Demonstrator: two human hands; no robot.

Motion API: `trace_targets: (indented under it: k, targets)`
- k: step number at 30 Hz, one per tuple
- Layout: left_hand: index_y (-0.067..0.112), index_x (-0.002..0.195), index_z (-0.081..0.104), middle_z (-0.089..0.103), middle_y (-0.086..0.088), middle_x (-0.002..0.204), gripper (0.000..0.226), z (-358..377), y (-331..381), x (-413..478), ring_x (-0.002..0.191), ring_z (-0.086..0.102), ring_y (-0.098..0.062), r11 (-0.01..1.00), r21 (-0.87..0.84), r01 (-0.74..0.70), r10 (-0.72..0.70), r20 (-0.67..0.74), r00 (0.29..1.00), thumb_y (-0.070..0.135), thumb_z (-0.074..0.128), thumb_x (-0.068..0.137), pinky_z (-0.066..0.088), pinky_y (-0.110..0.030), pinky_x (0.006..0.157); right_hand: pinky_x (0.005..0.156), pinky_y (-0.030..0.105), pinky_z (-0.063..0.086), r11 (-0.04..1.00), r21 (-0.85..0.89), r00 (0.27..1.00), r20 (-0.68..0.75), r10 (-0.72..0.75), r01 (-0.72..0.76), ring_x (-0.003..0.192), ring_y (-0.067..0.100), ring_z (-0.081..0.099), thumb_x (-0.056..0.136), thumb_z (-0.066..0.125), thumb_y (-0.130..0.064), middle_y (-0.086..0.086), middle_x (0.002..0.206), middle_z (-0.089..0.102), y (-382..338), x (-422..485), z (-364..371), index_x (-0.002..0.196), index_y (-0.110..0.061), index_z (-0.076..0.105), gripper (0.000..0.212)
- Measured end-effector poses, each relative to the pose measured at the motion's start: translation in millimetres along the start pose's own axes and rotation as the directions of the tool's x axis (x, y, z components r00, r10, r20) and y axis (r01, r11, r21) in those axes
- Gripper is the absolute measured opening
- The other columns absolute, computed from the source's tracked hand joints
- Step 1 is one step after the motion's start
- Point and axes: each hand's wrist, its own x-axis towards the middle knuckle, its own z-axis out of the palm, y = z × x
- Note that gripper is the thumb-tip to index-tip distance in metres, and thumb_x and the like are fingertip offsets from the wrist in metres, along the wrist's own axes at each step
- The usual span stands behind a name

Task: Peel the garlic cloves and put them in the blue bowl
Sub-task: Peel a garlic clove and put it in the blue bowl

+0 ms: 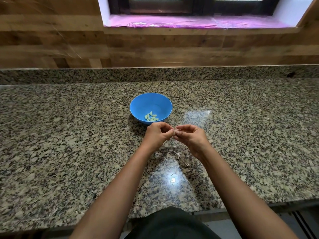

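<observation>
A blue bowl [138, 104] stands on the speckled granite counter [69, 135], holding several peeled garlic cloves [151, 116] at its near side. Just in front of the bowl my left hand [158, 134] and my right hand [190, 138] meet fingertip to fingertip. Between them they pinch a small garlic clove [176, 129] with papery skin showing; most of it is hidden by the fingers. Both hands are held a little above the counter.
Bits of garlic skin [177, 154] lie scattered on the counter under and behind my hands. A granite upstand and a wood-panelled wall run along the back, below a window sill covered in pink plastic [189, 22]. The counter's front edge is near my body.
</observation>
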Motion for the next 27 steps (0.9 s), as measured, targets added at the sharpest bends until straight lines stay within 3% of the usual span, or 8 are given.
trace_targets:
  k: [8,13,18,23,27]
  targets:
    - [0.019,0.079,0.064,0.063,0.001,0.072,0.015,-1.3,-4.2,-3.7,0.068,0.059,-0.012,0.998,0.017,0.060,-0.060,0.029,0.998,0.005,0.065,0.082,0.053,-0.033,0.074,0.070,0.027,0.057,0.998,0.054,0.999,0.013,0.033,-0.033,0.068,0.022,0.067,0.083,0.052,0.017,0.019,0.079,0.064,-1.0,-1.0,-2.5,0.089,0.007,0.060,0.014]
    - [0.019,0.083,0.066,0.068,-0.002,0.083,0.008,-1.3,-3.1,-5.9,0.076,0.063,-0.013,0.997,-0.024,0.074,-0.072,0.072,0.995,0.020,0.073,0.080,0.054,-0.032,0.077,0.071,0.029,0.057,0.995,0.065,0.997,-0.009,0.073,-0.072,0.073,0.024,0.066,0.082,0.054,0.015,0.019,0.084,0.064,1.3,-2.6,-3.2,0.093,0.007,0.058,0.014]
    - [0.014,0.085,0.065,0.067,-0.004,0.081,0.008,0.4,-3.5,-5.8,0.074,0.062,-0.016,0.995,-0.059,0.082,-0.079,0.051,0.996,0.018,0.071,0.082,0.055,-0.033,0.077,0.067,0.027,0.057,0.997,0.013,0.997,0.032,0.074,-0.074,0.070,0.021,0.065,0.081,0.058,0.010,0.017,0.085,0.064,2.9,-5.4,-5.0,0.093,0.008,0.059,0.012]
    - [0.014,0.086,0.066,0.066,0.003,0.079,0.010,0.9,-2.8,-8.1,0.072,0.060,-0.008,0.995,0.104,-0.009,0.007,0.023,1.000,0.021,0.072,0.081,0.052,-0.022,0.072,0.063,0.025,0.058,0.997,-0.006,0.996,0.050,0.071,-0.071,0.066,0.020,0.065,0.080,0.061,0.007,0.016,0.081,0.066,4.1,-5.2,-10.6,0.089,0.005,0.062,0.009]
    - [0.012,0.096,0.067,0.068,-0.001,0.093,0.010,6.0,-9.1,-8.1,0.083,0.061,-0.009,0.970,0.242,-0.007,0.027,-0.082,0.996,0.014,0.066,0.086,0.048,-0.014,0.072,0.057,0.023,0.056,0.986,-0.164,0.995,-0.091,0.027,-0.042,0.061,0.019,0.062,0.081,0.063,0.006,0.013,0.076,0.063,7.2,8.8,-13.0,0.085,0.005,0.061,0.005]
